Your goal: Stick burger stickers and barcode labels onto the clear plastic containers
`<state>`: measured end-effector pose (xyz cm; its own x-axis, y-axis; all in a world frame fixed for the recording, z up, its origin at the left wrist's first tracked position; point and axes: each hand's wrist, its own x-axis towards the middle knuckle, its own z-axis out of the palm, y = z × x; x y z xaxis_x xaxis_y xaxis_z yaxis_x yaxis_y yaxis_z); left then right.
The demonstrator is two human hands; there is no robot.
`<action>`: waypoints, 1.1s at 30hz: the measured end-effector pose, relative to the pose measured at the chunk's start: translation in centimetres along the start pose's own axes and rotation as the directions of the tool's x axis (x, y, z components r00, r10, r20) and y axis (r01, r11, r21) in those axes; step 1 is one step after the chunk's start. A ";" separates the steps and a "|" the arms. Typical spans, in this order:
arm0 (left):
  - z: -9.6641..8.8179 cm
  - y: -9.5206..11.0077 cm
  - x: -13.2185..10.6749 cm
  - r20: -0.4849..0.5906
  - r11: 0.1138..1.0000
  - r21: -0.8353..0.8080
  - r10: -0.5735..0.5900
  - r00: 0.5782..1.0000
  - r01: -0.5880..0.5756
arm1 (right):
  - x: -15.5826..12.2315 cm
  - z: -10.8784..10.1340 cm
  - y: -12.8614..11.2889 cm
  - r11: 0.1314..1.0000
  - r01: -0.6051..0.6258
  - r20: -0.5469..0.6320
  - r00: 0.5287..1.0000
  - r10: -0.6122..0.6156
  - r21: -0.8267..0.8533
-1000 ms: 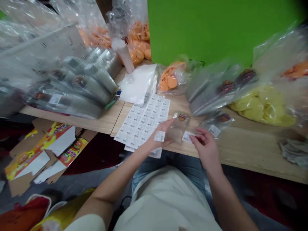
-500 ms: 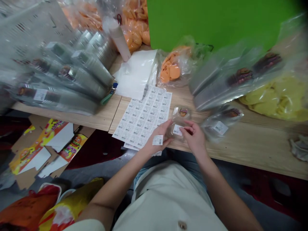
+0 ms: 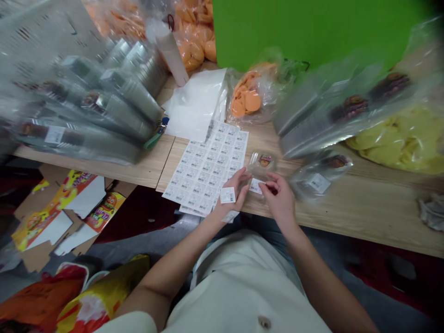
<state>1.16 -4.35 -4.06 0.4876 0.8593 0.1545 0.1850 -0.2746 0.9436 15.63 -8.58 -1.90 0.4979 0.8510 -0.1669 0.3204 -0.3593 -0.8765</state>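
Note:
A clear plastic hinged container (image 3: 259, 196) lies unfolded at the table's front edge, its upper half bearing a burger sticker (image 3: 265, 160). On its lower half is a white barcode label (image 3: 255, 186). My right hand (image 3: 281, 200) pinches the label's right side between thumb and forefinger. At the container's left edge, my left hand (image 3: 236, 188) has its thumb and fingers apart, nothing visible between them. One barcode label (image 3: 227, 195) is stuck to the back of that hand, and another (image 3: 230, 216) sits by the wrist. Printed label sheets (image 3: 208, 169) lie left of it.
Stacked clear containers (image 3: 104, 111) fill the left side; more stacks (image 3: 322, 111) stand right. A labelled container (image 3: 317, 178) lies right of my hands. Behind are a bag of orange discs (image 3: 248, 99), white backing sheets (image 3: 196, 108) and a green panel (image 3: 312, 32). Yellow pieces (image 3: 398, 138) lie far right.
My left hand's fingers have drawn back from the container's side, and its thumb has moved up. My right hand stays at the label with almost no movement.

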 end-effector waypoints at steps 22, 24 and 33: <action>0.8 1.1 0.4 -0.087 0.997 0.020 -0.077 0.993 0.079 | -2.5 -1.0 1.7 0.616 0.509 0.176 0.836 -0.519 -0.602; 0.0 1.0 0.2 -0.096 0.996 -0.010 -0.086 0.992 0.086 | -2.2 -0.9 2.1 0.564 0.550 0.292 0.824 -0.485 -0.616; -4.1 5.0 0.5 0.248 0.543 -0.622 -0.546 0.800 0.564 | -3.2 -2.5 -0.8 0.598 0.718 0.270 0.691 -0.670 -0.356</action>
<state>-1.13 -3.54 1.94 0.5009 0.7302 -0.4646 -0.1551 0.6038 0.7819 15.79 -11.94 0.46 -0.0883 0.9326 0.3500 0.8361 0.2604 -0.4829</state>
